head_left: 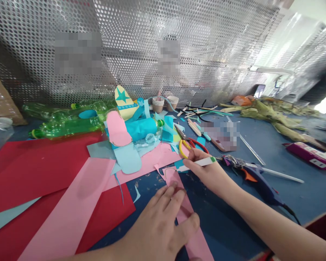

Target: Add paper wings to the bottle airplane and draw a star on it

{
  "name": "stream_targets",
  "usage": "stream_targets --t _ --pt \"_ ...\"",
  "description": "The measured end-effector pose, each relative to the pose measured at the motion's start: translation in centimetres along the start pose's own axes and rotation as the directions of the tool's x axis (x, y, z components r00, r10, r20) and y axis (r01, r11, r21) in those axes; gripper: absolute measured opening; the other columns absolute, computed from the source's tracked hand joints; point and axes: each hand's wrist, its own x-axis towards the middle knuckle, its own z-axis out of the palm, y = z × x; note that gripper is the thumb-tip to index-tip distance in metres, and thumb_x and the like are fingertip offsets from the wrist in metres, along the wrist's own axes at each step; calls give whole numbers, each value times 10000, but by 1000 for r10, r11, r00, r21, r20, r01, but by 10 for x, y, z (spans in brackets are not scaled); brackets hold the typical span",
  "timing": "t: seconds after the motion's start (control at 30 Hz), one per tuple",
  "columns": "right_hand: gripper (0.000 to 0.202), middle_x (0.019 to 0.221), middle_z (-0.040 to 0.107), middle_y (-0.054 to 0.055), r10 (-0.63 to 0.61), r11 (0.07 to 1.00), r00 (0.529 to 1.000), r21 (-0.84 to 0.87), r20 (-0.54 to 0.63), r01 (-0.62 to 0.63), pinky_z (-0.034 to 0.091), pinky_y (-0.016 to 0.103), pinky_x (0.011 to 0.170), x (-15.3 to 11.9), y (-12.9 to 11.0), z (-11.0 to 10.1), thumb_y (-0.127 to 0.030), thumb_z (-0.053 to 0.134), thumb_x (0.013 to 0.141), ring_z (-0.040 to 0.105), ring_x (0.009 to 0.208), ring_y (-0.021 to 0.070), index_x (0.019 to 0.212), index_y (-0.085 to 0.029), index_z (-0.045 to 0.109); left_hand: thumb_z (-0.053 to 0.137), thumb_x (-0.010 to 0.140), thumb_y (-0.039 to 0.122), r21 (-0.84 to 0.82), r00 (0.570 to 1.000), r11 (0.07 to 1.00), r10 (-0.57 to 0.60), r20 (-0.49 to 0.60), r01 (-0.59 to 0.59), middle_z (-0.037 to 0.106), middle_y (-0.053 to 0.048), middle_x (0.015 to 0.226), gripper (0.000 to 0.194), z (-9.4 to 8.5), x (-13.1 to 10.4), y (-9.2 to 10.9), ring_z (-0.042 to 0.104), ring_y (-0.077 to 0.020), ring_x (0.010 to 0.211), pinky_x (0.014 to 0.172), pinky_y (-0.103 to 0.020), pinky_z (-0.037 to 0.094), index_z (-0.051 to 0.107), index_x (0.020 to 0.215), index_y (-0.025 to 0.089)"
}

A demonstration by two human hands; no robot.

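My left hand (163, 217) lies with its fingers spread over a narrow pink paper strip (197, 232), pressing it to the blue table. My right hand (206, 175) is closed round a white marker with a green end (206, 161). The marker's tip is at the far end of the strip, where a curved line shows; whether it touches the paper I cannot tell. Just beyond the right hand lie scissors (185, 137) with red and yellow handles. A plastic bottle wrapped in blue paper (142, 128), with pink and pale blue paper flaps, rests behind the strip.
Red paper sheets (43, 163) and a wide pink strip (67, 206) cover the left side. Green bottles (70, 128) lie behind them. At right are a blue glue gun (256, 177), a phone (222, 137), a purple box (311, 156) and dry husks (271, 116). A perforated metal wall (136, 69) stands behind.
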Motion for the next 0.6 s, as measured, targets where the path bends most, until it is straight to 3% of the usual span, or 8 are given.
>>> stream_targets --t 0.17,0.4,0.47,0.6 --pt "268 518 329 -78 10 1000 1000 -28 14 -9 265 262 474 0 -1 -4 -369 585 704 279 480 105 575 -243 387 497 877 577 -24 1000 999 -29 -10 29 599 -170 1313 558 -2 -1 1 548 -331 1218 989 -454 462 547 1307 225" --pt "280 508 342 -75 39 999 997 21 62 -40 250 258 472 -1 -3 -4 -330 607 702 295 485 101 555 -232 390 484 882 579 10 1000 1000 -9 0 9 607 -195 1294 566 -3 -1 1 570 -349 1192 934 -453 498 544 1315 220" --pt "303 508 315 -86 60 989 998 137 36 -64 215 252 454 -1 -3 -4 -348 628 720 256 468 91 573 -229 391 489 877 586 -7 1000 1000 -17 -3 17 607 -180 1300 561 -3 -1 1 556 -339 1208 964 -449 479 557 1302 226" --pt "305 524 289 -98 79 912 985 410 -152 -10 209 244 448 1 -3 -4 -456 625 794 232 461 92 693 -233 444 505 878 562 -29 999 999 -30 18 30 597 -164 1318 524 -5 0 1 544 -328 1220 985 -442 465 569 1285 238"
